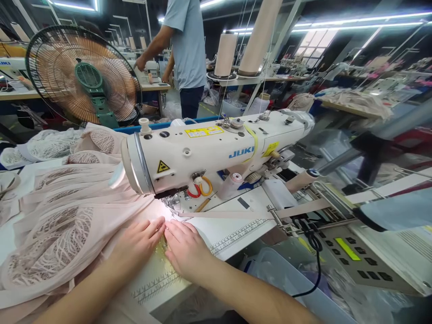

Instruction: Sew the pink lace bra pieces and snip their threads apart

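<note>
A white Juki sewing machine (216, 150) stands across the work table (236, 234). My left hand (140, 243) lies flat, fingers together, on pale pink lace fabric (64, 225) just in front of the needle area. My right hand (185, 247) rests flat beside it on the table, fingertips pointing at the lit spot under the machine head. The two hands nearly touch. A beige elastic strip (236, 214) runs from the right toward the needle. Whether the fingers pinch anything is hidden.
A pile of pink lace pieces (91, 144) lies to the left. A standing fan (83, 76) is behind it. Thread cones (226, 54) rise at the back, and a person in a blue shirt (185, 45) stands there. A control panel (351, 256) sits at the right.
</note>
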The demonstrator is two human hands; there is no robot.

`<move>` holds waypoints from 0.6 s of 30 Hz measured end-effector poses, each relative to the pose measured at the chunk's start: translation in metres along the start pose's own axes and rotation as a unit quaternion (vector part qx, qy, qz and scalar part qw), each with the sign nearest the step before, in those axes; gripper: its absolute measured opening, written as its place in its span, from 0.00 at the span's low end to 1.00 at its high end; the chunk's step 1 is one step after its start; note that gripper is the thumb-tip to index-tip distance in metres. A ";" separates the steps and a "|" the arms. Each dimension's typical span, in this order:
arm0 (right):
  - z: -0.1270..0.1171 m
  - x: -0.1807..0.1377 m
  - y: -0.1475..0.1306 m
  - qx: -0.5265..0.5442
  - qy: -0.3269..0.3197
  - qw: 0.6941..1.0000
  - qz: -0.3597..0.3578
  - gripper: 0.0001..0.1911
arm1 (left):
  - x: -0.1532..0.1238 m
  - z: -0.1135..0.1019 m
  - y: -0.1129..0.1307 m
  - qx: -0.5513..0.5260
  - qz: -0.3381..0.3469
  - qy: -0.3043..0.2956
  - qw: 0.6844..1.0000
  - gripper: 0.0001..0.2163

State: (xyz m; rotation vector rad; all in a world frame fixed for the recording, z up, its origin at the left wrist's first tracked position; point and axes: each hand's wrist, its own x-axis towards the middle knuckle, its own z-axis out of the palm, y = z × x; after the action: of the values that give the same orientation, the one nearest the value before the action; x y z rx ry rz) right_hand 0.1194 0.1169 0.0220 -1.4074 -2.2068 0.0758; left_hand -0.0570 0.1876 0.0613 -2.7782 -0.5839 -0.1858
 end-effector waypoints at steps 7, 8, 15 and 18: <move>0.004 -0.001 0.002 0.005 0.013 1.000 0.001 0.22 | 0.000 0.007 -0.014 0.005 -0.022 -0.018 1.000 0.19; 0.003 -0.002 0.002 0.005 0.013 1.000 0.001 0.22 | 0.001 0.007 -0.017 0.003 -0.020 -0.019 1.000 0.18; 0.002 -0.004 0.003 0.011 0.018 1.000 0.003 0.21 | 0.003 0.010 -0.033 -0.008 -0.018 -0.034 0.999 0.19; 0.004 -0.004 0.004 0.014 0.023 1.000 0.002 0.21 | 0.003 0.012 -0.039 -0.019 -0.026 -0.044 0.999 0.20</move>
State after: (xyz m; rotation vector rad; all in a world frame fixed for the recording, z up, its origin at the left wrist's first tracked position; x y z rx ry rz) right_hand 0.1221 0.1160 0.0156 -1.3860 -2.1566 0.0734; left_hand -0.0694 0.2264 0.0602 -2.8205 -0.6809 -0.0874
